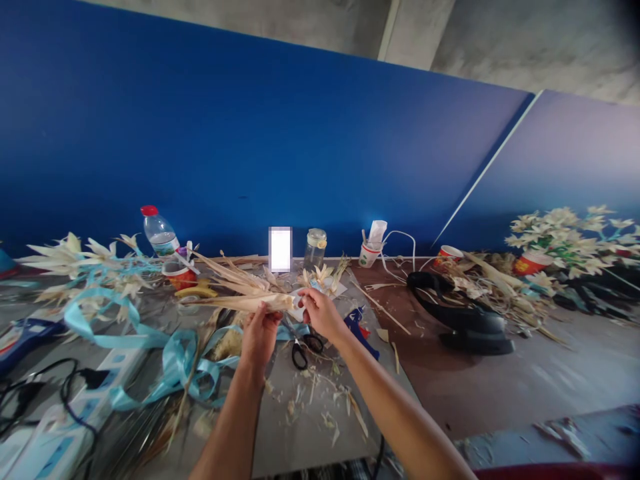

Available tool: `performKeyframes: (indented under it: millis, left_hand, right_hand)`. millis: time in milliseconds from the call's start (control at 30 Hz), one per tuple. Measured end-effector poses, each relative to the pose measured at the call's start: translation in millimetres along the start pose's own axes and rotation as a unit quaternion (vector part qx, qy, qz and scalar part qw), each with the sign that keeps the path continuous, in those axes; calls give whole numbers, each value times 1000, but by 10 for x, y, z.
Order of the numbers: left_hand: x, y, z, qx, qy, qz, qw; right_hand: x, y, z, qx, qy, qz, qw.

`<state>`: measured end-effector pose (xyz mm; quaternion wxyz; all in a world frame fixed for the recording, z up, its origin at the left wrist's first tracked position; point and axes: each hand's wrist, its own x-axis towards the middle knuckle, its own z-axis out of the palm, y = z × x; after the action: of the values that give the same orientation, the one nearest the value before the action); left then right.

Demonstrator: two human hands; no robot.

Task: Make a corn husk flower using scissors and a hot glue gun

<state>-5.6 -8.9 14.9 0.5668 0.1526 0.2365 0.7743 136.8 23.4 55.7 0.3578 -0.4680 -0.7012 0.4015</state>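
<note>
My left hand [259,335] is closed around the end of a long dried corn husk bundle [235,301] that points left above the table. My right hand [320,313] pinches the same bundle's near end, close to a small white piece. Black-handled scissors [304,349] lie on the table just below both hands. Husk scraps [320,397] litter the surface under my forearms.
Light blue ribbon [150,343] loops at the left, beside power strips and black cables [45,407]. A water bottle [159,233], a glass jar [315,248], paper cups [369,253], a blue glue gun [357,323] and a black object [465,320] stand around. Husk flowers [560,233] fill the right.
</note>
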Motion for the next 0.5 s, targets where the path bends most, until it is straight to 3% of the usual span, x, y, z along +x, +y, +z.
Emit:
performKeyframes:
  millis: [133, 500]
  left_hand:
    - [1, -30, -16, 18, -7, 4, 1000]
    - [-12, -54, -13, 46, -4, -3, 999]
  right_hand:
    - [-12, 21, 6, 101, 16, -23, 994]
    - [-58, -1, 30, 30, -12, -34, 999]
